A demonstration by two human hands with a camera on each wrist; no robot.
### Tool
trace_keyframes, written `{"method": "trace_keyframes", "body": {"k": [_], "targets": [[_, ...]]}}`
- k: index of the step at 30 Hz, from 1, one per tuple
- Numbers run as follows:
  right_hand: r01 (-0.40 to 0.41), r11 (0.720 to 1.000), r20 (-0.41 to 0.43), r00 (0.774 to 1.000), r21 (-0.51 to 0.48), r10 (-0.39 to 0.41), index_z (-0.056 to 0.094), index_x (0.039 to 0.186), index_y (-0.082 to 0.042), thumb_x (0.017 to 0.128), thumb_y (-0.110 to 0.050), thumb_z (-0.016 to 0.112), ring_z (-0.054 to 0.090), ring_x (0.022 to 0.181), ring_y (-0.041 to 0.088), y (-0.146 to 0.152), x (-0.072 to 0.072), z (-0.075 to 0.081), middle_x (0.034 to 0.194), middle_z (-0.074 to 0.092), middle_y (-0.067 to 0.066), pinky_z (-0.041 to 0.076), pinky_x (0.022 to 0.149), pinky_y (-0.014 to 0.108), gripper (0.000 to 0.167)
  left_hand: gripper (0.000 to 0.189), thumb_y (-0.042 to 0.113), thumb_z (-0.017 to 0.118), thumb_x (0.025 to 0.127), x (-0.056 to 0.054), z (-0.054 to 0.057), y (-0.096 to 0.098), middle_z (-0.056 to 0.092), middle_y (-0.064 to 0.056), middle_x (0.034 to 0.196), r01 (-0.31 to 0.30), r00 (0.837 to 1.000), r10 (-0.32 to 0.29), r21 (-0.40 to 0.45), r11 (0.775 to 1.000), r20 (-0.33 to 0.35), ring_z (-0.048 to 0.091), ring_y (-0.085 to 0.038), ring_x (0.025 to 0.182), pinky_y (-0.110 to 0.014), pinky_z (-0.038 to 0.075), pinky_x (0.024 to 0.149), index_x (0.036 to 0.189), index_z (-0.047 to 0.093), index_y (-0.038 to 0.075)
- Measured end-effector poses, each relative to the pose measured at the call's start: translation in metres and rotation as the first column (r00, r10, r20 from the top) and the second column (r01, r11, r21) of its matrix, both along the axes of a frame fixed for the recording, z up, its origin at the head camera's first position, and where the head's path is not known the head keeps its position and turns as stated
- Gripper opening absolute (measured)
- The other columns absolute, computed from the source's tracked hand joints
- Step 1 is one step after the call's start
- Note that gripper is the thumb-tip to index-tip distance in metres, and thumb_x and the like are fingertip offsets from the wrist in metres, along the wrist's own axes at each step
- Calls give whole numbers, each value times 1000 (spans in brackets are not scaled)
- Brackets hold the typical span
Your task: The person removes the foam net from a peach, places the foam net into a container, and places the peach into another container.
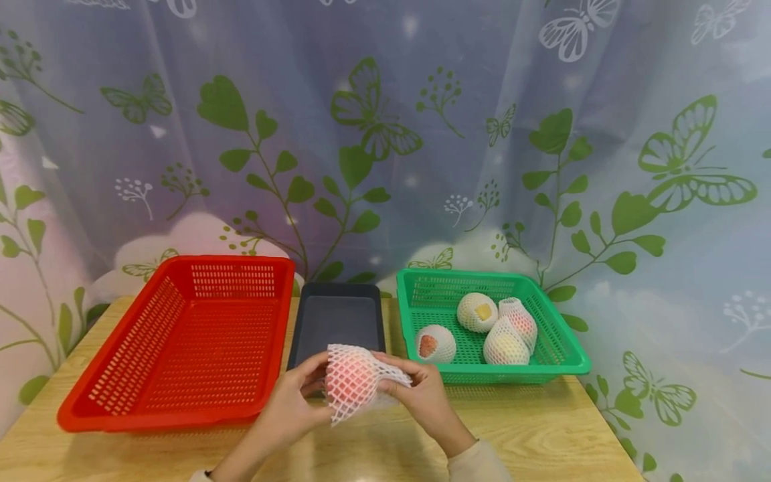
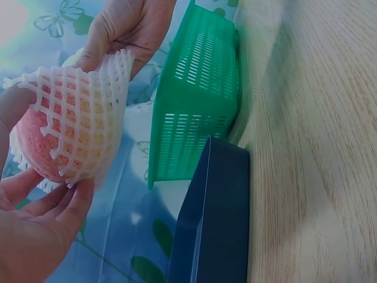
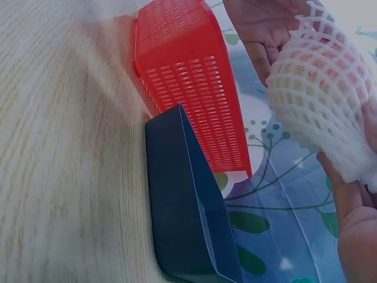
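A pink and yellow peach (image 1: 348, 376) in a white foam net (image 2: 88, 127) is held up above the table's front part. My left hand (image 1: 295, 402) holds the peach from the left, fingers and thumb around the net's open end, where bare pink skin shows in the left wrist view. With thumb and fingers my right hand (image 1: 426, 400) pinches the gathered tail of the net on the other side. The green basket (image 1: 482, 369) at the right holds several fruits in similar nets, among them a fruit (image 1: 436, 343) with a reddish patch showing.
A large red basket (image 1: 207, 361) with nothing in it stands at the left. Between the baskets lies a dark shallow tray (image 1: 340, 314), just behind the hands. All rest on a wooden table (image 1: 518, 428), with a patterned curtain (image 1: 385, 167) behind.
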State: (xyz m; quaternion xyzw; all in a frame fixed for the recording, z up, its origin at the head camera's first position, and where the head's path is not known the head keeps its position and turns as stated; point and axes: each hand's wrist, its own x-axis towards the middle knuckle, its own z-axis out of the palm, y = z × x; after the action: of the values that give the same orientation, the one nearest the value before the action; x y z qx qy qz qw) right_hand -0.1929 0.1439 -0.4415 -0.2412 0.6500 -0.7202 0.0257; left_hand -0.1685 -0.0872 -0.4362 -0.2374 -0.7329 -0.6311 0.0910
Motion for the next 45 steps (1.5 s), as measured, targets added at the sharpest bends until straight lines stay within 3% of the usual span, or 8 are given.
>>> {"method": "trace_keyframes", "body": {"k": [8,15,23,33,42,45], "targets": [[47,999,-29,998,25,-47,64,117,7,81,-2,73,64,108,18,1,-2,3,117,68,4,54,85,26,38,68,-5,80,68,-1,2,-1,63,-18,116,-14,1000,15,-6,1000,14,61,-10,103,-24,53,87,129,52,-6],[92,996,-22,996,19,-92,70,110,-1,79,-1,74,67,97,16,1,-3,4,114,70,5,56,78,25,31,70,-4,81,68,-1,4,-3,63,-19,118,-51,998,50,16,999,39,60,-8,104,-22,52,88,131,52,-5],[143,990,15,990,9,-143,64,111,11,80,-1,74,66,91,11,-1,-2,6,105,71,0,55,75,21,35,68,-1,81,70,-2,3,-6,64,-20,118,-57,998,57,12,998,0,61,-7,102,-21,53,85,132,52,-3],[164,987,75,984,0,-163,61,113,13,80,-6,76,67,84,11,0,-3,7,95,72,-3,56,70,22,41,69,4,82,72,0,4,-10,61,-17,126,-54,997,52,21,998,55,60,-7,108,-21,53,86,133,51,0],[166,986,65,984,10,-166,61,112,13,83,-1,72,67,82,10,0,-4,9,94,72,-4,56,70,23,35,65,8,83,73,0,8,-14,62,-14,125,-64,996,61,42,997,64,60,-10,107,-23,53,87,132,54,7],[173,985,69,982,9,-173,61,113,13,83,0,71,67,82,9,0,-4,10,94,71,-4,56,70,22,34,66,10,84,73,1,9,-15,62,-11,126,-71,993,67,45,996,96,60,-11,108,-24,53,87,132,55,10]]}}
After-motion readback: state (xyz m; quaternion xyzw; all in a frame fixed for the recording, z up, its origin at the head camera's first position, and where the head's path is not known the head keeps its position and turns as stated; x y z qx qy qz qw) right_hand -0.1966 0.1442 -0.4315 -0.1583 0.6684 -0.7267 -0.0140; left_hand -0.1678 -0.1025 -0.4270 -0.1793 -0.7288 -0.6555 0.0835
